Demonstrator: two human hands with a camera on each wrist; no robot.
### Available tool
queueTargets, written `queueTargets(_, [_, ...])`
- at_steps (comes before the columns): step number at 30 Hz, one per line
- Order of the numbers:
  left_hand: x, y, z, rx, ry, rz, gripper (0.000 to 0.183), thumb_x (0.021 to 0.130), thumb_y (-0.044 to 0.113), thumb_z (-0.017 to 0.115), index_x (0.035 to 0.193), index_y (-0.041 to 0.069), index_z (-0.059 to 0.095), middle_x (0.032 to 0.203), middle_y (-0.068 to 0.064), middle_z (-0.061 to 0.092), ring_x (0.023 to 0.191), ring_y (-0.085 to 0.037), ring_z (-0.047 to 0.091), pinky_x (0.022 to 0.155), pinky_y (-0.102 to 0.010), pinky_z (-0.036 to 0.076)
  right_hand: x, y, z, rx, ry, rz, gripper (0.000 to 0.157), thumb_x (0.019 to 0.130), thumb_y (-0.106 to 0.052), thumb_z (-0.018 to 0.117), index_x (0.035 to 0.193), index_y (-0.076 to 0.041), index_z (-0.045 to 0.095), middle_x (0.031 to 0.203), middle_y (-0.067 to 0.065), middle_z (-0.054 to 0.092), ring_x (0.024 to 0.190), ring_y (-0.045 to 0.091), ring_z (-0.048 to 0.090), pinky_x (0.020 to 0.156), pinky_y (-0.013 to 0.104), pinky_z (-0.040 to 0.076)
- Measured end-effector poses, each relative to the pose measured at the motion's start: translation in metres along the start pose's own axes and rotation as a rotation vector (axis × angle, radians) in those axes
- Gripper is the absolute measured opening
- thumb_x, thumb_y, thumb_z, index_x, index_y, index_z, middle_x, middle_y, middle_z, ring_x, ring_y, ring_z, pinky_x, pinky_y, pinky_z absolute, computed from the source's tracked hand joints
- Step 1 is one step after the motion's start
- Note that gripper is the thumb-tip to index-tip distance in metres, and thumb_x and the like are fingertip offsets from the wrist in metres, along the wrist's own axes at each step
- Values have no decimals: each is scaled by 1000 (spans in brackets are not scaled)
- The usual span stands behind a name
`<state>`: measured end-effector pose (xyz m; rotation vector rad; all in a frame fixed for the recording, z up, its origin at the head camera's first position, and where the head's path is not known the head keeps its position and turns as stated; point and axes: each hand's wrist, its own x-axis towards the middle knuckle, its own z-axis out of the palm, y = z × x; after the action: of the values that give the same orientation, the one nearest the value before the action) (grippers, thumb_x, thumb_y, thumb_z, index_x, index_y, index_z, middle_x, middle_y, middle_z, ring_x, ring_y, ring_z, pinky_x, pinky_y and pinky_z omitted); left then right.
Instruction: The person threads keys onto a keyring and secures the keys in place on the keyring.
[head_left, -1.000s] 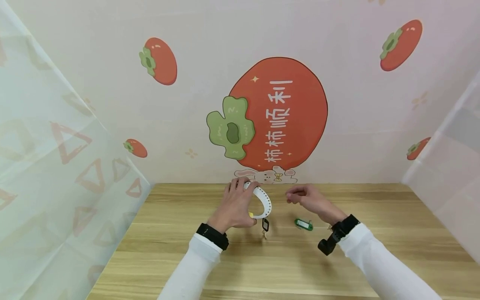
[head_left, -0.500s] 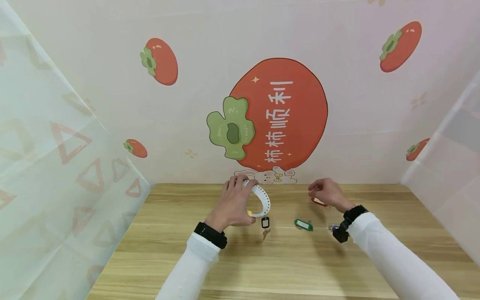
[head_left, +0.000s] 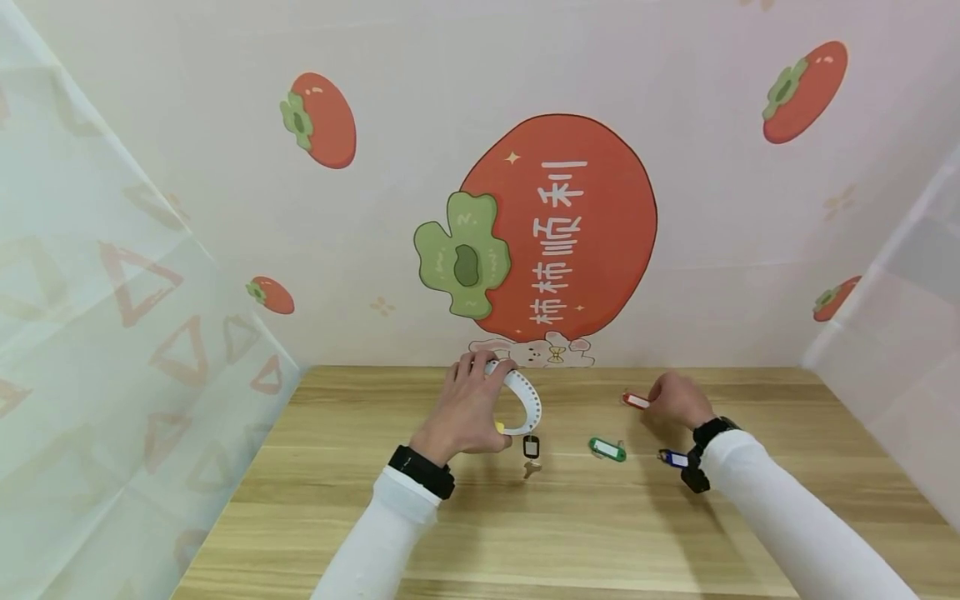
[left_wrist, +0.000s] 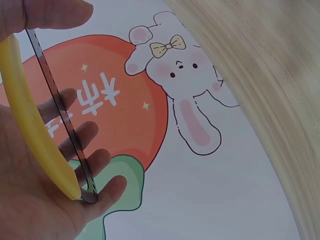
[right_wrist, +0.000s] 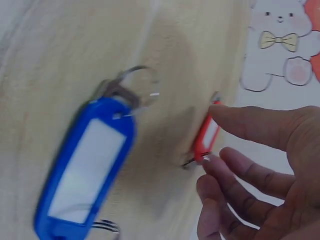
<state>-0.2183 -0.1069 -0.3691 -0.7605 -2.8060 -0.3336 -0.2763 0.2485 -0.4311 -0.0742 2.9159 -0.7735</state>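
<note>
**Left hand (head_left: 468,408) holding a white hoop (head_left: 532,408), right hand (head_left: 678,400) at a red tag (head_left: 636,402)**

The left hand is holding the white hoop, a curved strip with a row of small holes along it. Its yellow handle (left_wrist: 37,115) is lying along the palm, the thumb is crossing one end of the strip, and the four fingers are spreading apart, their tips showing past the strip. A black tag (head_left: 531,447) is hanging from the hoop's lower part, and a key (head_left: 532,468) is dangling below that tag.

The right hand is bending its fingers around the red tag, which is sitting to the right of the hoop, toward the back of the table (head_left: 562,533). In the right wrist view the thumb is covering one end of the red tag and a fingertip is meeting the other (whether they are really pinching it, I cannot tell).

A green tag (head_left: 607,450) with a metal ring is lying on the table between the black tag and a blue tag (head_left: 677,459). The blue tag is resting nearer the person than the red one, just beside the black wristband (head_left: 708,433) on the right arm.

Behind the table a pale wall (head_left: 390,167) is standing, showing a big printed persimmon (head_left: 600,250) with a rabbit (head_left: 536,352) peeking out at its base.
</note>
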Motion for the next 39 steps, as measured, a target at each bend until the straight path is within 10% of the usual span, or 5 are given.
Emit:
queueTargets(18, [2,4,2,6,-5,8,96,58,36,90,143,15,50,140,-15,42,130,-38,39,107,-58,35,3,12,11,-72,93,-15,9,84,-3,67,87,5,70,80,14,66,70,28,59,64,43,51])
queueTargets(39, [1,6,4,10,-13,2,96,58,37,91,143,17,49,141,-15,42,132,-38,38,106,-58,36,-8,-32,-9,264,310,-235,10,92,-4,68,98,3,73,87,13,70,78,27,68,61,32,51])
